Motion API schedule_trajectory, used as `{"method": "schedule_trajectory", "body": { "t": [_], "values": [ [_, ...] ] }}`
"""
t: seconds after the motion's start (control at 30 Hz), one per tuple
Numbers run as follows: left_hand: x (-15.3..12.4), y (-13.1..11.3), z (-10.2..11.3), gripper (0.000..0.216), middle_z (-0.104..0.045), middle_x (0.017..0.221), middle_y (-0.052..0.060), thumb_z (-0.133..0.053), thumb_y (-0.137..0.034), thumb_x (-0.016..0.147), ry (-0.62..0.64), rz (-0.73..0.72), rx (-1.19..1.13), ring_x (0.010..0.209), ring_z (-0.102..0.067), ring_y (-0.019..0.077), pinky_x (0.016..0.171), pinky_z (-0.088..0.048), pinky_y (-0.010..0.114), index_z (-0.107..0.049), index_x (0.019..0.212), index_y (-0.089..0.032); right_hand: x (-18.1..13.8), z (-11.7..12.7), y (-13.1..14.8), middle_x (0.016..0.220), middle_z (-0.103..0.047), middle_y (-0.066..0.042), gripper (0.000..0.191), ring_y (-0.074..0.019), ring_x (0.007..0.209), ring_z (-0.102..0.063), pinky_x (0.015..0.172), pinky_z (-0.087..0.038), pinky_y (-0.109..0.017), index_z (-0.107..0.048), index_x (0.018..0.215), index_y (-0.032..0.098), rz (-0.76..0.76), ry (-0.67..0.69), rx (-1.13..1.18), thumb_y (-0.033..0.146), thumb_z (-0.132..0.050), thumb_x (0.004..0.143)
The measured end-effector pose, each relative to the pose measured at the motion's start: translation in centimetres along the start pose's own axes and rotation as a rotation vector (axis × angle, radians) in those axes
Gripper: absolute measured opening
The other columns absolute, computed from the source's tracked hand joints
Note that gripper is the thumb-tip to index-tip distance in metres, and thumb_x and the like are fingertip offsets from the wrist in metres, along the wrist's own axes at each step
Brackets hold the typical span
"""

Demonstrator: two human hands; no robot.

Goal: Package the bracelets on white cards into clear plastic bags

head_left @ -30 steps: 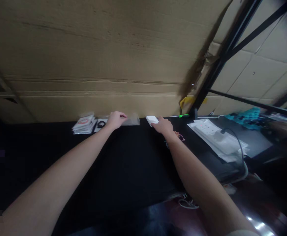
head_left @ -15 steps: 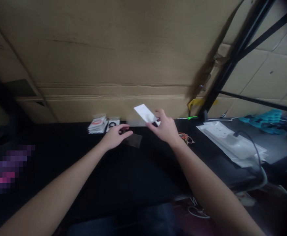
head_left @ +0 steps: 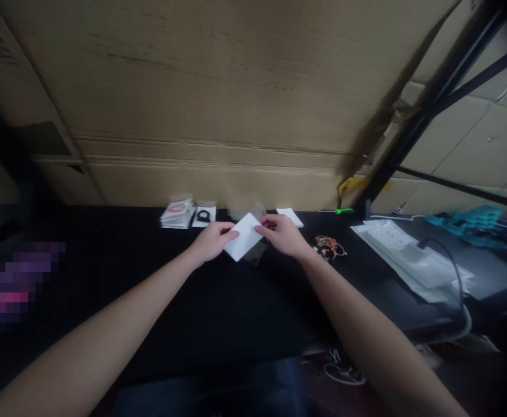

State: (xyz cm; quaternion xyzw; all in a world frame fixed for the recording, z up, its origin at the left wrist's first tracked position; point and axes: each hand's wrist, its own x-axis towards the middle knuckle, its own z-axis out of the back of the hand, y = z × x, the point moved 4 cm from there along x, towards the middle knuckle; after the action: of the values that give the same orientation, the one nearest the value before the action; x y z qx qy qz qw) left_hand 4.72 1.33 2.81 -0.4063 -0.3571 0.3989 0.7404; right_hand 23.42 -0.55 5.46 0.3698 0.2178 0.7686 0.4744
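Note:
A blank white card (head_left: 243, 238) is held tilted between both hands above the black table. On its left edge my left hand (head_left: 212, 240) pinches it, while my right hand (head_left: 281, 233) grips the upper right side. Under the card lies a clear plastic sleeve (head_left: 256, 253), partly covered. Behind the hands are more clear sleeves (head_left: 247, 209). To the left stand a stack of packed cards (head_left: 177, 213) with a red print on top and a white card with a black ring-shaped item (head_left: 204, 216). Beyond my right hand rests a stack of white cards (head_left: 290, 216).
A small bundle of orange and tan cords (head_left: 329, 247) lies right of my right forearm. Farther right are a white power strip on plastic wrap (head_left: 392, 243) and a teal object (head_left: 470, 226). A cardboard wall (head_left: 218, 116) rises behind the table.
My right hand has brought the white card down and left, and it now lies more squarely between both hands. My left hand has closed on its edge. The view has shifted slightly.

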Motion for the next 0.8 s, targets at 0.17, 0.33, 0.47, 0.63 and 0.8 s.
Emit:
{"method": "schedule_trajectory", "body": {
  "t": [0.17, 0.33, 0.47, 0.63, 0.8],
  "values": [
    [0.0, 0.2, -0.2, 0.023, -0.070, 0.083, 0.005, -0.056, -0.033, 0.082, 0.026, -0.015, 0.032, 0.071, -0.060, 0.0172, 0.062, -0.041, 0.027, -0.069, 0.090, -0.017, 0.0, -0.3, -1.3, 0.067, -0.058, -0.002, 0.024, -0.0108, 0.057, -0.050, 0.054, -0.038, -0.025, -0.063, 0.079, 0.016, -0.077, 0.091, 0.144, 0.038, -0.055, 0.084],
    [-0.1, -0.1, -0.3, 0.023, -0.069, 0.082, 0.004, -0.056, -0.035, 0.082, 0.036, -0.022, 0.046, 0.071, -0.059, 0.0170, 0.063, -0.041, 0.027, -0.069, 0.087, -0.017, 0.1, -0.5, -1.5, 0.063, -0.056, -0.001, 0.026, -0.0102, 0.054, -0.048, 0.052, -0.036, -0.024, -0.063, 0.076, 0.016, -0.093, 0.127, 0.191, 0.040, -0.056, 0.083],
    [0.3, 0.4, -0.1, 0.030, -0.070, 0.089, 0.005, -0.047, -0.037, 0.086, -0.005, 0.009, -0.029, 0.079, -0.061, 0.0193, 0.070, -0.044, 0.030, -0.069, 0.094, -0.018, 0.2, 0.2, -2.4, 0.060, -0.053, 0.000, 0.024, -0.0093, 0.051, -0.045, 0.049, -0.033, -0.023, -0.063, 0.075, 0.017, -0.142, 0.118, 0.202, 0.039, -0.057, 0.081],
    [0.4, 0.7, 0.3, 0.030, -0.066, 0.109, 0.003, -0.041, -0.025, 0.086, 0.114, -0.180, 0.185, 0.102, -0.057, 0.0215, 0.093, -0.039, 0.037, -0.067, 0.102, -0.024, -0.1, 3.3, -5.8, 0.051, -0.048, 0.001, 0.023, -0.0088, 0.045, -0.041, 0.043, -0.028, -0.023, -0.063, 0.070, 0.016, -0.378, 0.082, 0.076, 0.037, -0.061, 0.077],
    [-0.8, 0.4, -0.1, 0.033, -0.063, 0.110, 0.005, -0.053, -0.024, 0.078, 0.206, -0.325, 0.682, 0.105, -0.053, 0.0253, 0.095, -0.035, 0.041, -0.064, 0.110, -0.026, -0.8, 5.6, -8.5, 0.061, -0.061, -0.006, 0.017, -0.0105, 0.048, -0.048, 0.043, -0.031, -0.023, -0.069, 0.072, 0.014, -0.554, 0.135, -0.032, 0.031, -0.066, 0.071]
  ]
}}
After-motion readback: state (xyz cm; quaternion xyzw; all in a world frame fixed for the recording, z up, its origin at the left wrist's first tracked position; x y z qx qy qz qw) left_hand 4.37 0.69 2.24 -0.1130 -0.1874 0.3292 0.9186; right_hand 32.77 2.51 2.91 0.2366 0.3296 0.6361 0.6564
